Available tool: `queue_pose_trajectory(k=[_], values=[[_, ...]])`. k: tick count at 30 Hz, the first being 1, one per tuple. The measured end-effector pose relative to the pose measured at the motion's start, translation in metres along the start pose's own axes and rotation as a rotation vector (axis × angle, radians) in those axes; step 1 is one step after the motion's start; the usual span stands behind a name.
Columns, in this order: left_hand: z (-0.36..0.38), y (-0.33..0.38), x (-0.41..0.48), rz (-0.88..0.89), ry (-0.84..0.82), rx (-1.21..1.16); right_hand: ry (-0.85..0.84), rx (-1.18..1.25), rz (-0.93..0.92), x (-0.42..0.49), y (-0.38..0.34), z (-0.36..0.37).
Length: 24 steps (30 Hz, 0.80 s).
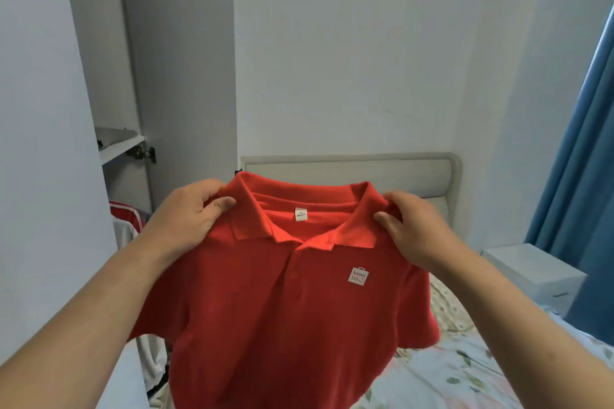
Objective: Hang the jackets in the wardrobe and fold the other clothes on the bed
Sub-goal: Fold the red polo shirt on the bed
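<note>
The open wardrobe [109, 76] stands at 10 o'clock. The bed [465, 372] with its flowery sheet lies at 5 o'clock, and a blue curtain [578, 176] hangs at 3 o'clock. A red shirt [282, 315] with a collar is held up in the middle, over the bed, its front facing the person. The left hand [186, 219] pinches its shoulder at 9 o'clock of the collar. The right hand [418, 229] pinches the shoulder at 3 o'clock. A small white badge [358, 276] sits on the chest, and a tiny white tag [301, 214] inside the neck.
</note>
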State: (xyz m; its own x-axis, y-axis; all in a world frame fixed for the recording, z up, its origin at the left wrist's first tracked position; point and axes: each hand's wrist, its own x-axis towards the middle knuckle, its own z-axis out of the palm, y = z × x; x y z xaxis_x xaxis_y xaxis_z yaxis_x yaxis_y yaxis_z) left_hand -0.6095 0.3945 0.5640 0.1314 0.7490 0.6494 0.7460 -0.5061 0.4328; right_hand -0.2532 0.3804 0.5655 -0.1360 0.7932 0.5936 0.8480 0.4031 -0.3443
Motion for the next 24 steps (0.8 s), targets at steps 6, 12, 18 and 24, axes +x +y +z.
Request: queue_pose_trajectory(k=[6,12,18,24], values=[[0.016,0.013,0.008,0.061,0.027,-0.012,0.065,0.074,0.081,-0.006,0.017,-0.014],[0.044,0.011,0.013,-0.001,-0.061,-0.064,0.085,0.141,0.146,-0.007,0.04,-0.003],[0.11,-0.029,-0.011,-0.049,-0.262,-0.194,-0.09,0.096,0.198,-0.022,0.089,0.044],[0.237,-0.12,-0.046,-0.296,-0.534,-0.204,-0.396,0.059,0.411,-0.036,0.152,0.162]])
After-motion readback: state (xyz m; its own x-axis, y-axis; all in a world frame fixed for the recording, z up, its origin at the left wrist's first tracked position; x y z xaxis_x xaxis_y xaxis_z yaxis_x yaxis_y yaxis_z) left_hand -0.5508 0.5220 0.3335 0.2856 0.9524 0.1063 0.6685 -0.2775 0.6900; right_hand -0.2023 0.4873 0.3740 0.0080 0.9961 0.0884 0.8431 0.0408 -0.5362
